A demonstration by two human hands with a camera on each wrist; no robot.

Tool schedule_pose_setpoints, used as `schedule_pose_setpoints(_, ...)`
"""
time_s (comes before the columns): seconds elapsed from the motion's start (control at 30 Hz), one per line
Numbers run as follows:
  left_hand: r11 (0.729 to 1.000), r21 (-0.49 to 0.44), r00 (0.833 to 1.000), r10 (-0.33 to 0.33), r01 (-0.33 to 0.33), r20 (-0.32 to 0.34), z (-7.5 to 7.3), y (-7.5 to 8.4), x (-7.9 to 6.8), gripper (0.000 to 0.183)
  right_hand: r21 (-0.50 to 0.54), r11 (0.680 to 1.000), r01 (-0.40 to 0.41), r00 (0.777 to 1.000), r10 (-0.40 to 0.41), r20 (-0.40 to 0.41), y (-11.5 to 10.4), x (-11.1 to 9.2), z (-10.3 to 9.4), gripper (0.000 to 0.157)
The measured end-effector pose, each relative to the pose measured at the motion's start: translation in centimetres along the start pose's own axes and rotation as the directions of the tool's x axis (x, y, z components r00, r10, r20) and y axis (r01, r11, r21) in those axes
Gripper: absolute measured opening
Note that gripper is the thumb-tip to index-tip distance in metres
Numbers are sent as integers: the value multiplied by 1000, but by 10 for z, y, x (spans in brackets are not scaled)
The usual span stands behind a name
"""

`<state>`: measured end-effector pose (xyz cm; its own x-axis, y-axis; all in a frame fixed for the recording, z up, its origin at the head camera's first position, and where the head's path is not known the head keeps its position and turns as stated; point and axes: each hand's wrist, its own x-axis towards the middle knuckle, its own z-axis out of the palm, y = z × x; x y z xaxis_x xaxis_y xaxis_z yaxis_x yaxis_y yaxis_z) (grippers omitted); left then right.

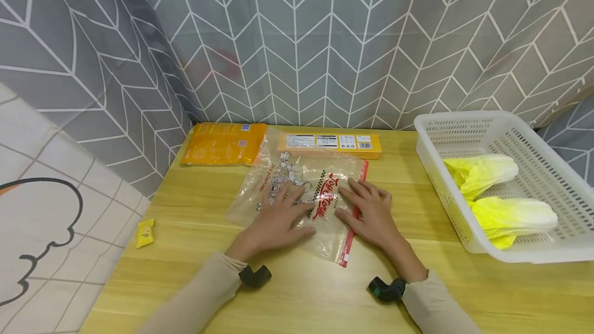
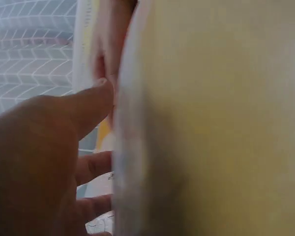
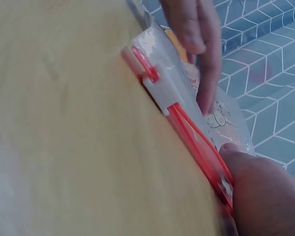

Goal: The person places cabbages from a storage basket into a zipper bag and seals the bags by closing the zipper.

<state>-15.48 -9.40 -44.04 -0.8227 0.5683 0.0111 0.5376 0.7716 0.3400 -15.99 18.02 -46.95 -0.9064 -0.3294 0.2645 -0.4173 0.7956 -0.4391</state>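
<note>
A clear plastic zip bag (image 1: 325,241) with cartoon drawings and red lettering lies flat on the wooden table. My left hand (image 1: 280,218) rests on its printed middle, fingers spread and straight. Over the bag's right side lies my right hand (image 1: 372,214), its fingers extended across the red zip strip (image 1: 347,246). A white slider (image 3: 163,92) sits near the strip's close end, and the right thumb (image 3: 258,184) is beside the strip in the right wrist view. The left wrist view has the left thumb (image 2: 91,105) and fingers reaching over the bag.
Behind the bag lie an orange packet (image 1: 218,143) and a yellow box (image 1: 329,142). A small yellow wrapped piece (image 1: 145,233) is at the table's left edge. On the right stands a white perforated basket (image 1: 445,205) holding two cabbage pieces (image 1: 515,218). A patterned curtain (image 1: 297,40) hangs behind.
</note>
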Motion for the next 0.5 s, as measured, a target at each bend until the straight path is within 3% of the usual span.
schedule_pose_setpoints(0.17,999,40,998,-24,22,57,5,-1,-5,80,40,999,-1,1000,2,-25,0,1,2,61)
schedule_pose_setpoints(0.5,999,-13,992,-38,40,123,-2,-20,-10,81,81,997,-6,998,11,-57,4,0,3,55)
